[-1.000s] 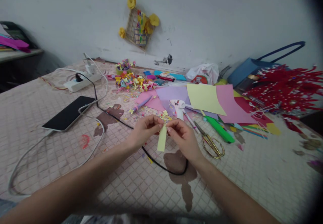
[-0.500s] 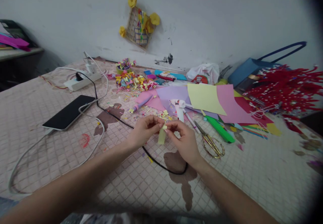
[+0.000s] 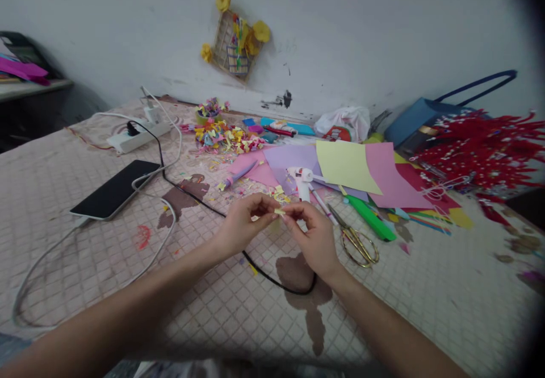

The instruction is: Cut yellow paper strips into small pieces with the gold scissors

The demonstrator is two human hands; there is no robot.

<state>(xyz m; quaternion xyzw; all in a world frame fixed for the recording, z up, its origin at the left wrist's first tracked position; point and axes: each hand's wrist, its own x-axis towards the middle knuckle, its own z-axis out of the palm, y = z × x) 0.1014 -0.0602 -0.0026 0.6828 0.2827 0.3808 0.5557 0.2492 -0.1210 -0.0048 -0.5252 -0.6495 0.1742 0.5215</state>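
Observation:
Between the fingertips of both hands is a small pale yellow paper strip (image 3: pixel 279 211); part of it is hidden by the fingers. My left hand (image 3: pixel 244 225) pinches its left end, and my right hand (image 3: pixel 313 231) pinches the right end. Just behind the hands stands a white hot glue gun (image 3: pixel 303 180) among yellow paper scraps (image 3: pixel 279 192). Gold-handled scissors (image 3: pixel 357 243) lie to the right of my right hand. A black cable (image 3: pixel 272 280) loops on the table below both hands.
A phone (image 3: pixel 114 189) on a white charging cable and a power strip (image 3: pixel 138 135) are at left. Coloured paper sheets (image 3: pixel 349 165), a green cutter (image 3: pixel 370 219) and a red beaded bunch (image 3: pixel 477 148) lie right. Cut paper pieces (image 3: pixel 225 137) are heaped at the back.
The yellow paper strip hung down below my fingers before; now only a short, flatter piece shows between the fingertips. Both hands have stayed in nearly the same place.

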